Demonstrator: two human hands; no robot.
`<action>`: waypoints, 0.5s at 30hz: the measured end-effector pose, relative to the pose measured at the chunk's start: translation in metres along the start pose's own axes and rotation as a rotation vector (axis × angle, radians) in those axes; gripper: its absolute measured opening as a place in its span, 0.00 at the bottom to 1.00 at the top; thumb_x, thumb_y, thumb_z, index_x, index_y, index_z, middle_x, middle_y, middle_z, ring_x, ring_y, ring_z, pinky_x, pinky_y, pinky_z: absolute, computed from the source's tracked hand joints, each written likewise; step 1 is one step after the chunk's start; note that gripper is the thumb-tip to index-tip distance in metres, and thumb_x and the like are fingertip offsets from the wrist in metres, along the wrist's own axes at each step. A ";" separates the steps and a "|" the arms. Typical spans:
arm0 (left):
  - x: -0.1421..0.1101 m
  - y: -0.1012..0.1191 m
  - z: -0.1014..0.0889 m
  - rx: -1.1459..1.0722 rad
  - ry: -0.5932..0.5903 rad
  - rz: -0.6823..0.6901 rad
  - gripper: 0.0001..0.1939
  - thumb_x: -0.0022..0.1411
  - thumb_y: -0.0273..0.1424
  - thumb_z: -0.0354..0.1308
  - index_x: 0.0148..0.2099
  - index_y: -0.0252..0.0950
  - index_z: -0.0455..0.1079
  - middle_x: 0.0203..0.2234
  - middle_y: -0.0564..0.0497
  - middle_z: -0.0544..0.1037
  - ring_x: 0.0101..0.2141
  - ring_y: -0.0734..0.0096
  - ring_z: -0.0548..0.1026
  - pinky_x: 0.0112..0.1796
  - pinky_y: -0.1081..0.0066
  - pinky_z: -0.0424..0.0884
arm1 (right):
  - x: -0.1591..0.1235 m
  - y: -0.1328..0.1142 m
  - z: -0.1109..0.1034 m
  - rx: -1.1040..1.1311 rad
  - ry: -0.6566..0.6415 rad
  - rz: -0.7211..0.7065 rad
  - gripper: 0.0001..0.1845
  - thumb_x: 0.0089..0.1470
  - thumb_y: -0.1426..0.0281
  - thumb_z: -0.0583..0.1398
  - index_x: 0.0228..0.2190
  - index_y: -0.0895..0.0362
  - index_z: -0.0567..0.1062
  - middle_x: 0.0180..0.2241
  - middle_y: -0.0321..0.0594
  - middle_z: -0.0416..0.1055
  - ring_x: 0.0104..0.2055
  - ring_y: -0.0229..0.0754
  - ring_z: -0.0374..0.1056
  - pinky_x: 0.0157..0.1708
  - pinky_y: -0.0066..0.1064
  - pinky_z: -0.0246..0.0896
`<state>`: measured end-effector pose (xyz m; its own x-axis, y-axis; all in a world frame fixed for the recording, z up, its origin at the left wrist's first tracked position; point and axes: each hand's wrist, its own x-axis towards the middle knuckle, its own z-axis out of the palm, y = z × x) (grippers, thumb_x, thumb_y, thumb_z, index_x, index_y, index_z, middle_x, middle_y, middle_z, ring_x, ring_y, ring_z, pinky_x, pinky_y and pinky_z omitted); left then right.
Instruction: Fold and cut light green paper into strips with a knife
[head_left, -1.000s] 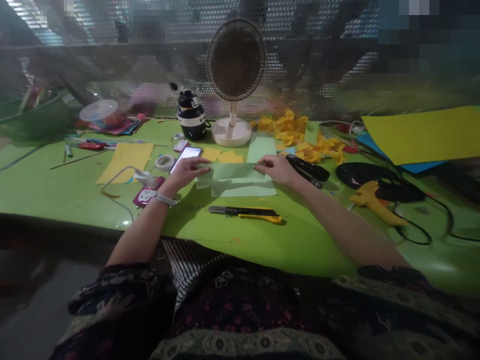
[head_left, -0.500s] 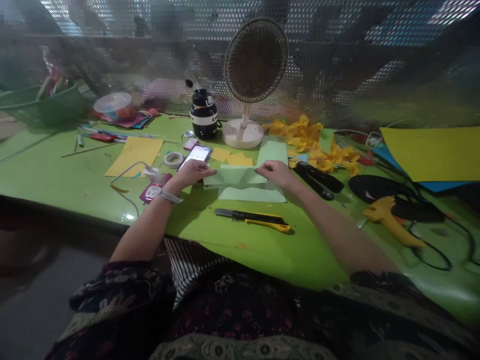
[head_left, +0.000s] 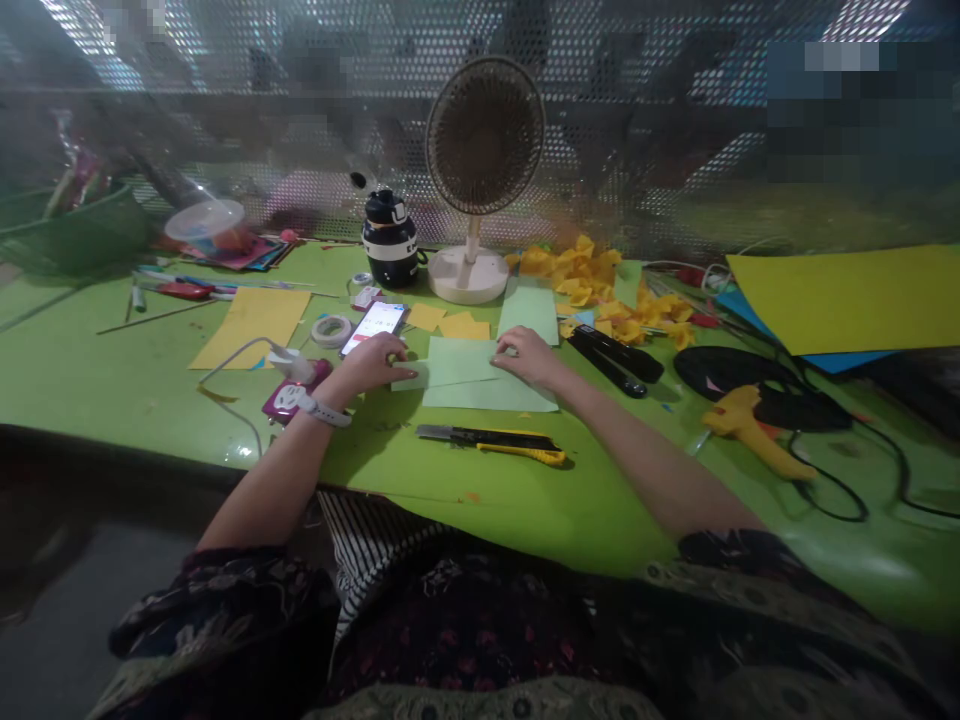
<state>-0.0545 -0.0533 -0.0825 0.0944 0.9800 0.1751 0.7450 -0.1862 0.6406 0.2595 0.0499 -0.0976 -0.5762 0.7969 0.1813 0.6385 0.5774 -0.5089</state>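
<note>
Pale green papers [head_left: 491, 392]: flat on green table [head_left: 585, 510], beyond the yellow-black cutter [head_left: 491, 441]. Left hand [head_left: 371, 365]: fingers curled, thumb at papers' left end; pinch cannot be told. Right hand [head_left: 529, 358]: fingers bent, tips touching papers; grip likewise unclear.

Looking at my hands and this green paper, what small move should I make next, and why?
I'd probably square up the overlapping light green papers: one edge slants across them and a piece juts out leftward, while your left hand and right hand are both at the sheets.
</note>
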 end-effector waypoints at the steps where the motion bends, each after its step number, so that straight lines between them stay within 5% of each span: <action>1: 0.000 -0.001 0.000 -0.006 -0.011 0.013 0.13 0.48 0.37 0.76 0.28 0.40 0.75 0.34 0.47 0.79 0.35 0.61 0.73 0.37 0.65 0.68 | 0.000 0.000 0.000 0.000 -0.004 0.003 0.06 0.54 0.70 0.68 0.28 0.55 0.77 0.42 0.46 0.74 0.49 0.52 0.68 0.50 0.42 0.63; 6: -0.001 -0.002 0.002 -0.015 -0.050 -0.015 0.09 0.52 0.37 0.73 0.30 0.40 0.77 0.28 0.48 0.79 0.29 0.63 0.72 0.31 0.66 0.66 | -0.001 -0.005 0.001 0.055 0.021 0.033 0.06 0.53 0.71 0.68 0.29 0.55 0.75 0.37 0.42 0.72 0.40 0.47 0.66 0.41 0.37 0.61; 15: -0.003 0.003 0.001 -0.124 -0.051 -0.115 0.11 0.51 0.37 0.73 0.31 0.38 0.77 0.23 0.52 0.76 0.26 0.67 0.71 0.27 0.69 0.64 | -0.008 -0.011 -0.004 0.236 0.109 0.055 0.07 0.53 0.68 0.66 0.29 0.53 0.73 0.34 0.38 0.73 0.36 0.44 0.66 0.39 0.36 0.60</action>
<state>-0.0514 -0.0571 -0.0819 0.0491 0.9971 0.0586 0.6660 -0.0764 0.7420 0.2590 0.0380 -0.0902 -0.4776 0.8478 0.2304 0.5237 0.4853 -0.7001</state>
